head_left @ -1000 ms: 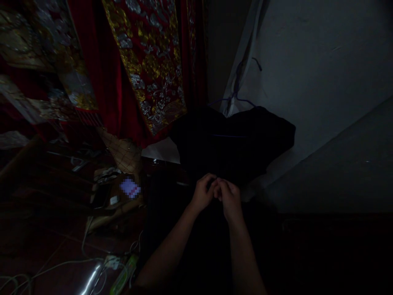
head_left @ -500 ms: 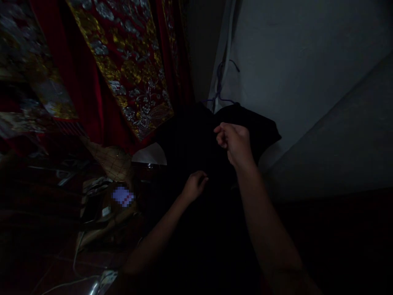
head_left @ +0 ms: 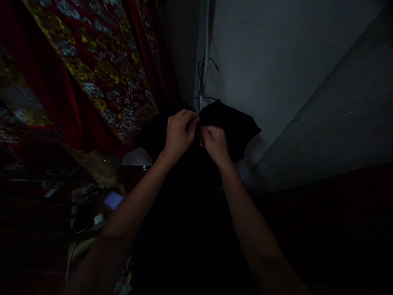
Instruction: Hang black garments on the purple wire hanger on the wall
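A black short-sleeved garment [head_left: 235,123] hangs on a purple wire hanger [head_left: 200,78] against the wall. Both hands are at its neckline, close together. My left hand [head_left: 181,131] has its thumb and fingertips pinched at the collar's front edge. Just to the right and slightly lower, my right hand [head_left: 215,143] is closed, its fingers curled in against the cloth. What lies between the fingertips is too dark and small to make out. Below the hands the garment fades into shadow.
A red cloth with gold and silver embroidery [head_left: 113,73] drapes at the left. A pale cable [head_left: 206,37] runs down behind the hanger. The grey wall [head_left: 291,73] fills the right. At lower left stand a woven basket-like thing [head_left: 101,168] and a small white object [head_left: 98,218] among clutter.
My left hand has risen from the garment's middle to the collar and pinched there. My right hand stays near the neckline, now beside the left. The view has shifted slightly right.
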Motion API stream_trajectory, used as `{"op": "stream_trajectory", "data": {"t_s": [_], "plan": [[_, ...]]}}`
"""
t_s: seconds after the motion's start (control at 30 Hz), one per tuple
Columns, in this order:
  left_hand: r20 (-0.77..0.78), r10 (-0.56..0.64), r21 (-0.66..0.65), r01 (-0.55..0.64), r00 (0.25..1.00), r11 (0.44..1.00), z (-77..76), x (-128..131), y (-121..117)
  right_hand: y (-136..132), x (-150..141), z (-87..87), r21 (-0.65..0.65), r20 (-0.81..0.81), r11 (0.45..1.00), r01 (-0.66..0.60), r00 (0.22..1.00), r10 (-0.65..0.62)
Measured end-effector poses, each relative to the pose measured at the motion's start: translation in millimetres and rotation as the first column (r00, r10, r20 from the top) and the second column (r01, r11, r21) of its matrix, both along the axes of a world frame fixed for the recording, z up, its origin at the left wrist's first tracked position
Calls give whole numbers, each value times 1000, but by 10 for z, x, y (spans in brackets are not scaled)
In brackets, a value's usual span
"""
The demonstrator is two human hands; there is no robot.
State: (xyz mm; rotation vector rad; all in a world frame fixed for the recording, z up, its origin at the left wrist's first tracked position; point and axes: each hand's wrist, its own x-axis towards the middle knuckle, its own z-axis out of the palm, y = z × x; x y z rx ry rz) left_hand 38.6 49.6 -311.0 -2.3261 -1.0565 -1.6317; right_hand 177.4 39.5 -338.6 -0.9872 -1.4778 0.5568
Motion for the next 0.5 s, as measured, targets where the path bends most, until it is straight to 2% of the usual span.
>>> {"op": "stream_trajectory", "data": {"t_s": [0.1, 0.2, 0.33, 0.43, 0.5], "plan": [[32, 80, -19, -79, 996, 997, -129, 7, -19, 54, -44, -126, -41, -20, 999, -14, 1000, 13], [86, 60, 7, -61, 995, 998, -185, 34, -37, 120, -44, -173, -90, -6, 996, -28, 1000, 27], [300, 18, 105, -52, 954, 993, -6, -15, -41, 191, 2, -352, -252, 60, 968, -3, 998, 18], [513, 2, 73, -46, 859, 996, 116, -253, 59, 80, 9, -627, -332, -23, 941, -58, 998, 54], [693, -24, 6, 27, 721, 1000, 40, -487, 168, -98, -25, -793, -290, -141, 945, -151, 983, 114]]}}
